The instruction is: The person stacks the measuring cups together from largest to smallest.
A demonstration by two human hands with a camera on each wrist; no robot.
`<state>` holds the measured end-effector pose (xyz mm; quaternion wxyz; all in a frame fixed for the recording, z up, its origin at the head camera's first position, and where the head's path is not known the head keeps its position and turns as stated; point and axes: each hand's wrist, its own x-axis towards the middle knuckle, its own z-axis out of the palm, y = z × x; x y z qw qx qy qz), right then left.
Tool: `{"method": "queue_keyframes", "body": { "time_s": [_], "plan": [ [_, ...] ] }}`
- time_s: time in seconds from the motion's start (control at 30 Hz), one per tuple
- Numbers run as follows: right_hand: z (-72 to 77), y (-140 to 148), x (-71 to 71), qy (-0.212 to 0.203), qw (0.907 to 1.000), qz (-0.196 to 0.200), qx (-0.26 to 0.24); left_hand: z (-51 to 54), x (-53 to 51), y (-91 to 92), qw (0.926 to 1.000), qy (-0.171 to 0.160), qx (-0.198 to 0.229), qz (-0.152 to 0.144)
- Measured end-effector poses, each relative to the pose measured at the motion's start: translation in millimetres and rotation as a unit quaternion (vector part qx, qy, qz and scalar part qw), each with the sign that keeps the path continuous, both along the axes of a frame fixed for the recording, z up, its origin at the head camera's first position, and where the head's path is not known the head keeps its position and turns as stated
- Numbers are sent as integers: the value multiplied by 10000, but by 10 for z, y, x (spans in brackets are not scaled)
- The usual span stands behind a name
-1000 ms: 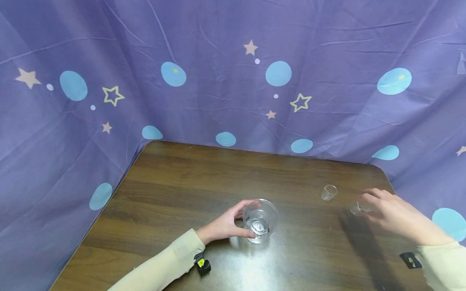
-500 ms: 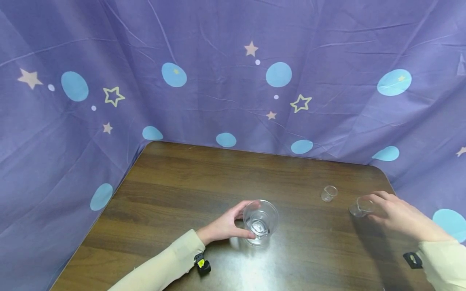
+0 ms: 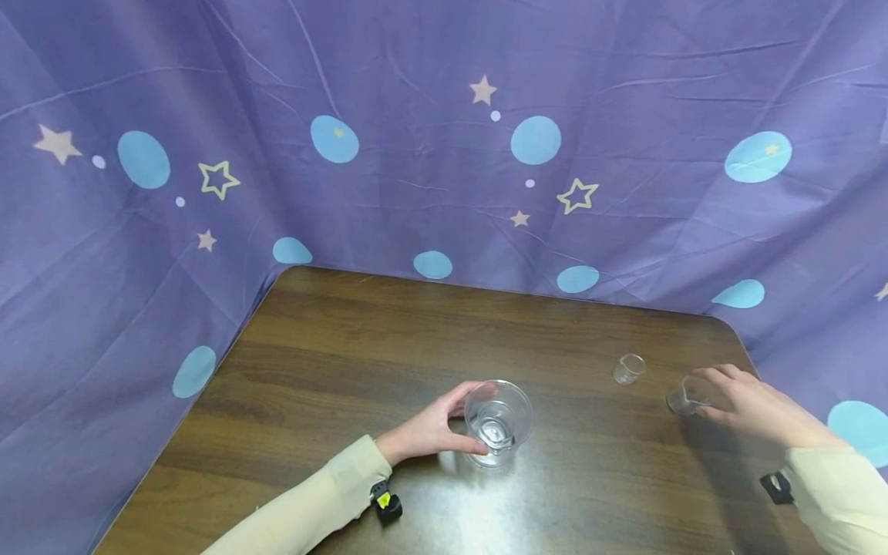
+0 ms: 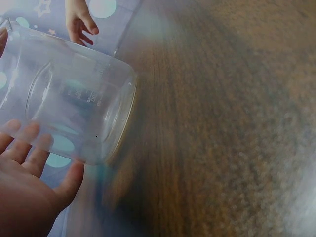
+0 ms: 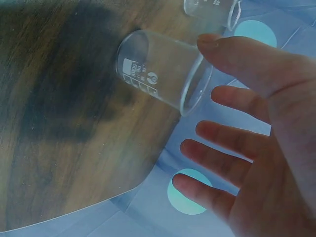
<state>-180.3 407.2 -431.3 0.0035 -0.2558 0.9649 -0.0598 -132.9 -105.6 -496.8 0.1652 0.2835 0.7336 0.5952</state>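
Right-hand grip [image 3: 759,405] has drawn back slightly, spread wide beside the medium beaker [image 3: 683,397] on the desk [image 3: 333,370]; left-hand grip [image 3: 432,428] holds the large beaker [image 3: 501,416]. Thumb contact could topple the medium beaker.

A purple cloth [image 3: 430,169] with soft folds and creases hung behind the counter [image 3: 333,362] and down its left and right sides. Its print showed pale blue ovals [image 3: 536,140], solid peach stars [image 3: 482,90], yellow outlined stars [image 3: 577,196] and small whitish dots [image 3: 530,183]. The counter had a brown wood-grain top with rounded far corners, and a bright patch of reflected light [image 3: 486,520] lay on its near part, toward the middle.
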Motion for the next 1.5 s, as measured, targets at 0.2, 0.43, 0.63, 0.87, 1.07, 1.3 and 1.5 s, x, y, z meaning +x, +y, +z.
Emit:
{"method": "queue_keyframes", "body": {
  "time_s": [0.2,0.43,0.63,0.87,1.07,1.3,1.5],
  "plan": [
    [-40,18,-88,15,10000,27,-10,9,-9,-1,10000,7,16,6],
    [-75,16,-102,-74,10000,-27,-58,12,-2,-7,9999,-82,-71,-6],
    [-117,28,-109,10,10000,-86,-43,5,5,-11,9999,-93,-66,-22],
    [-141,40,-123,65,9999,-45,-77,15,7,-14,10000,-31,-57,-50],
    [-120,55,-131,-103,9999,-129,6,8,8,-16,9999,-51,-82,-45],
    [-100,60,-117,-292,9994,-175,-49,10,7,-17,10000,-56,-60,-50],
    [-93,57,-89,-306,9994,-115,-103,16,3,-17,9999,-94,-53,-52]
  ]
}}
